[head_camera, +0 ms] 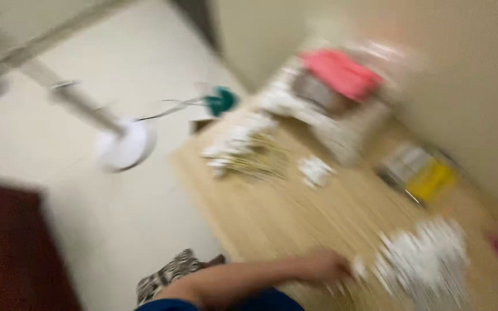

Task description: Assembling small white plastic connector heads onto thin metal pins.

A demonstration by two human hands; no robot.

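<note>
**Hand at the white heap on the near end of the table**

Pale floor tiles and a beige wall frame a long wooden table, all of it smeared by motion blur. One bare hand reaches across the table's near edge, its arm coming in from the lower left; which hand it is cannot be told for sure, though it reads as the left. Its fingertips lie just beside a heap of small white pieces near the table's near right corner, with a stray white bit touching or almost touching them. Whether the fingers are spread or pinching anything is lost in the blur. No second hand shows.

As for progress, a judgement only: a second white pile with thin pale sticks sits toward the far left edge, a small white clump mid-table, so some sorting or assembling seems partly done, with the near heap still large. A pink-topped stack stands at the far end, a yellow packet along the right edge. A white fan base stands on the floor.
</note>
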